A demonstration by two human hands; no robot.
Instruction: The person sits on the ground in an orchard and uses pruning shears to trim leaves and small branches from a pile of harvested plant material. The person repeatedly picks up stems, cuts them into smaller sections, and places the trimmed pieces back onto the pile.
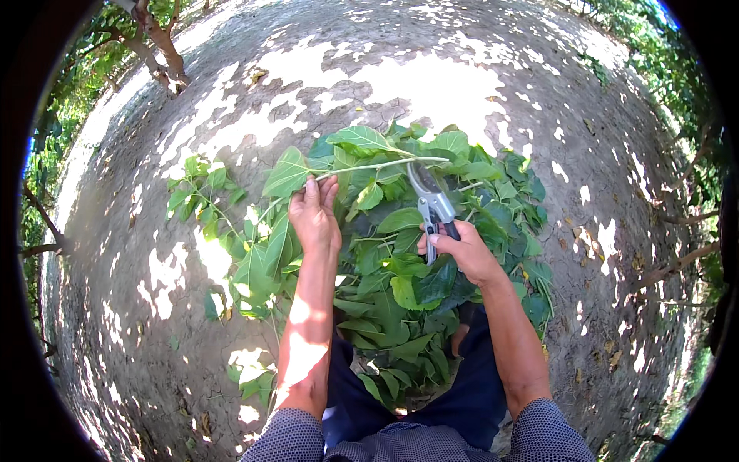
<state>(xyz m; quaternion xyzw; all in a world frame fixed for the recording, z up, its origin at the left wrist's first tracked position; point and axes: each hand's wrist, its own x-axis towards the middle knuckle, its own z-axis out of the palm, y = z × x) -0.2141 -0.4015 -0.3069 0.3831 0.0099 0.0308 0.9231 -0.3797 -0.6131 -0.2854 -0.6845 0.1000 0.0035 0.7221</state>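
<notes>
My left hand (316,216) pinches a leafy green branch (369,167) by its pale stem, which runs to the right above the heap. In my right hand (462,248) is a pair of pruning shears (433,205) with metal handles and dark grip. The blades point up and reach the stem near its right end; whether they touch it I cannot tell. Beneath both hands lies a large pile of cut leafy branches (375,323), spreading between my legs and to both sides.
A smaller leafy sprig (211,199) lies at the pile's left. Cracked dry soil (144,231) with sunlit patches surrounds it. A tree trunk (164,52) stands at the upper left, and bare branches (681,265) reach in from the right.
</notes>
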